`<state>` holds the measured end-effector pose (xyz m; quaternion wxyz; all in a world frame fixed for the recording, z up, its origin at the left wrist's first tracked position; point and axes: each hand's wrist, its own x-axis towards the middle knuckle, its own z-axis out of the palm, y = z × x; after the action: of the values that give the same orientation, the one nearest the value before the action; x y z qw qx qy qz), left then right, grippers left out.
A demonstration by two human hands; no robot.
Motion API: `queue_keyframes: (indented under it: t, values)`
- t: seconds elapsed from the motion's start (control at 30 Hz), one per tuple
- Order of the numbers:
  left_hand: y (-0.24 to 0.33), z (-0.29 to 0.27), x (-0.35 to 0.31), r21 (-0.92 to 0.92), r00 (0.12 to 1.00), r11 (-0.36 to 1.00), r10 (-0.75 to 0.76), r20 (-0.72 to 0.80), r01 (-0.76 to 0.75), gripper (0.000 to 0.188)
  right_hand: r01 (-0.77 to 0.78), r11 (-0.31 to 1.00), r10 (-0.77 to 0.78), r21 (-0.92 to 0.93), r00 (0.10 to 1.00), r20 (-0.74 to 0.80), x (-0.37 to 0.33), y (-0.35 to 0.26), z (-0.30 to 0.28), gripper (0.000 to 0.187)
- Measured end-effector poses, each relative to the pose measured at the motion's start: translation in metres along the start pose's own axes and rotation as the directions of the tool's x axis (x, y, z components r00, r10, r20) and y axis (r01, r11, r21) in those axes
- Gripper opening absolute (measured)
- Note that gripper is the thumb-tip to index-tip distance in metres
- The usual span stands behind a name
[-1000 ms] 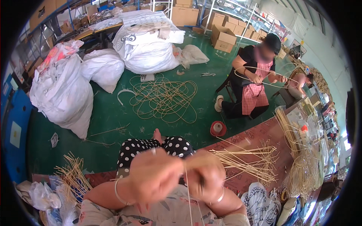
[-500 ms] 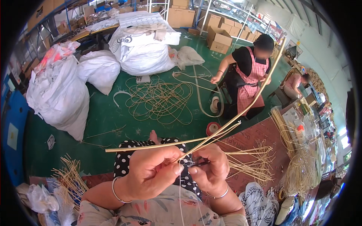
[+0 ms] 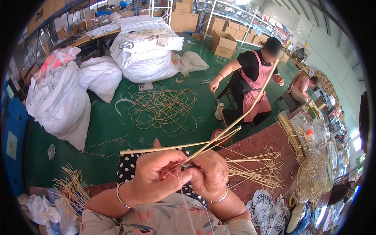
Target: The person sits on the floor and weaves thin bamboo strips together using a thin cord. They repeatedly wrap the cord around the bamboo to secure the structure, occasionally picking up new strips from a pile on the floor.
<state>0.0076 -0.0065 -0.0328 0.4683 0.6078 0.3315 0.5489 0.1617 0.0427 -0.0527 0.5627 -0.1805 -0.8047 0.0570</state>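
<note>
Both hands meet above my lap with their fingers pinched. My left hand [image 3: 158,178] grips crossed rattan canes where they join. A thick cane [image 3: 254,105] rises from there to the upper right, and another cane [image 3: 156,149] reaches left. White thread [image 3: 187,205] hangs down from the fingertips. Close against the joint, my right hand [image 3: 210,174] is closed on a small dark tool [image 3: 190,166], mostly hidden by the fingers; its exact kind cannot be made out.
Coiled cane [image 3: 164,105] lies on the green floor ahead. Cut canes [image 3: 254,168] lie on a reddish board at right, with a bundle [image 3: 72,186] at left. A co-worker [image 3: 254,78] in a pink apron sits ahead right. White sacks [image 3: 58,105] stand at left.
My hands have drawn closer together, with the right moving left and the dark tool now at the joint. The thick cane's tip has dipped. The co-worker's long cane loop is no longer visible.
</note>
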Motion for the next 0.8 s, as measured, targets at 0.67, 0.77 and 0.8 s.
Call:
queue_keyframes:
  t: [0.67, 0.77, 0.8]
  values:
    - [0.018, -0.004, 0.048, -0.085, 0.999, 0.995, -0.049, -0.001, 0.049, 0.014, -0.279, 0.413, 0.657, 0.867, 0.75, -0.071, 0.02, 0.014, -0.025, 0.009]
    - [0.024, 0.001, 0.052, -0.106, 0.996, 0.992, -0.058, 0.066, 0.065, 0.014, -0.304, 0.5, 0.648, 0.811, 0.753, -0.117, 0.021, 0.012, -0.026, 0.016]
    - [0.025, 0.003, 0.051, -0.076, 0.998, 0.996, -0.038, 0.044, 0.041, 0.013, -0.319, 0.538, 0.648, 0.78, 0.748, -0.141, 0.021, 0.011, -0.027, 0.022]
